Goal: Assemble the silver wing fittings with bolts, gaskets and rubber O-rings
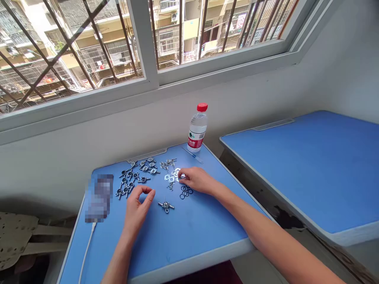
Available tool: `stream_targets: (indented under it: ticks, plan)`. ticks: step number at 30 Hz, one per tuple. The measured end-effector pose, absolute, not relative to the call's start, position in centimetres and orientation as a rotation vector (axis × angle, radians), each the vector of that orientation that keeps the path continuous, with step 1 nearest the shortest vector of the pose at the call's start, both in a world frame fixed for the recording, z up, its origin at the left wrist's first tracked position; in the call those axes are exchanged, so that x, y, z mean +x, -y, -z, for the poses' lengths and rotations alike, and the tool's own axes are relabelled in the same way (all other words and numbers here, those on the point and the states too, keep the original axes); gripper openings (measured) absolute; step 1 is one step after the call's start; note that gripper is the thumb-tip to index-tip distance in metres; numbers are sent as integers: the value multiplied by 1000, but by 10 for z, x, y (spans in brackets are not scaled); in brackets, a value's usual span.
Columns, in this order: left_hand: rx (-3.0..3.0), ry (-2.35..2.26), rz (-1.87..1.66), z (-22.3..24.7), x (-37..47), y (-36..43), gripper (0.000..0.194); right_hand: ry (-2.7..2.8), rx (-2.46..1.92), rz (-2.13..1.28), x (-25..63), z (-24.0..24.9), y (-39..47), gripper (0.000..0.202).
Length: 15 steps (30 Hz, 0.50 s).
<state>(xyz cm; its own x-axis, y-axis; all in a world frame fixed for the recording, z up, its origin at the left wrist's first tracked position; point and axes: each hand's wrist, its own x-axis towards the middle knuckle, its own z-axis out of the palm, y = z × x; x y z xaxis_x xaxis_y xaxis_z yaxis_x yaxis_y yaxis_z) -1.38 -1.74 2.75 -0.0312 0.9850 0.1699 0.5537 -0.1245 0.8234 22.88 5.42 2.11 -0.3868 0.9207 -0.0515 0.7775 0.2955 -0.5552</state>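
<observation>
My right hand (197,179) is at the silver flat metal plates (167,177), thumb and fingers drawn together among them. What its fingertips grip, if anything, is hidden. Beside it lie black rubber rings (186,192) and a small heap of screws (171,185). My left hand (137,207) hovers low over the table, thumb and index tips brought together in a loose pinch with nothing visible in it. Between the hands sits one metal valve-like body (166,205) with side tubes and a thin upright pin.
Several similar metal bodies (130,175) and small pin-like parts (167,163) lie toward the back of the blue table (189,240). A screwdriver (194,156) and a water bottle (197,132) stand behind. At left is a blurred-out object (99,198) with a white cable (85,250).
</observation>
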Motion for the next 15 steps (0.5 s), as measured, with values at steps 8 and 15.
stream_targets:
  ticks: [8,15]
  plan:
    - [1720,-1617,-1060,-28,-14,18,27,2242,-1618,-814,228,-19,-58,8]
    - [1747,-1593,-1079,-27,-15,18,23,2166,-1574,-840,231,-18,-56,8]
